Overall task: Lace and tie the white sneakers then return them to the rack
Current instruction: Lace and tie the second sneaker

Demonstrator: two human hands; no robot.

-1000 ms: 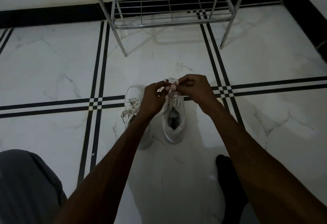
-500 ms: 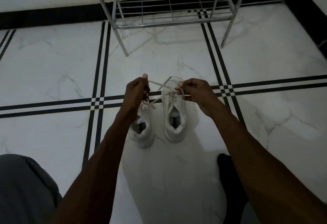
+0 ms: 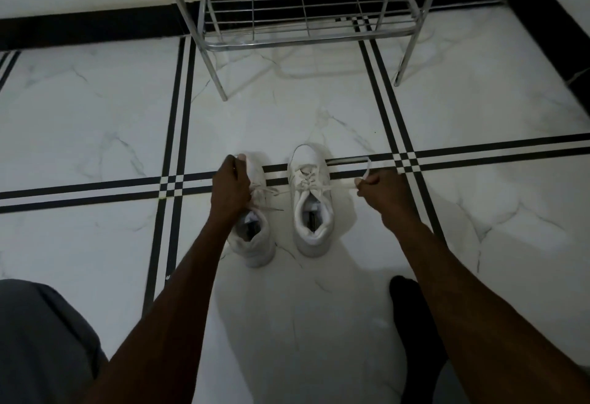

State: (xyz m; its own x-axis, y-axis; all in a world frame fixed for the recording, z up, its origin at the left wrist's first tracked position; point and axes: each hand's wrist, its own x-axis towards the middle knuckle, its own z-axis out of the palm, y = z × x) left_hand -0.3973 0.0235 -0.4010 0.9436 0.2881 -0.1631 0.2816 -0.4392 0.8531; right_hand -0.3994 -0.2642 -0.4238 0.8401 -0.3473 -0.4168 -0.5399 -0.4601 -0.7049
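Note:
Two white sneakers stand side by side on the marble floor, toes pointing away from me. The right sneaker (image 3: 311,208) is laced, and its lace (image 3: 341,184) runs out taut to both sides. My right hand (image 3: 380,191) pinches the right lace end, which loops up above my fingers. My left hand (image 3: 230,188) is closed on the left lace end and hovers over the left sneaker (image 3: 255,237), hiding most of its front. The metal shoe rack (image 3: 306,33) stands beyond the sneakers, its bottom shelf bare.
The floor is white marble with black double stripes (image 3: 399,160) crossing beside the sneakers. A black skirting (image 3: 79,29) runs along the far wall. My grey-clad knee (image 3: 41,339) is at bottom left and a black-socked foot (image 3: 412,314) at bottom right.
My hands have moved apart, the left to the left and the right to the right, drawing the lace of the right sneaker out tight. Both sneakers stay in place.

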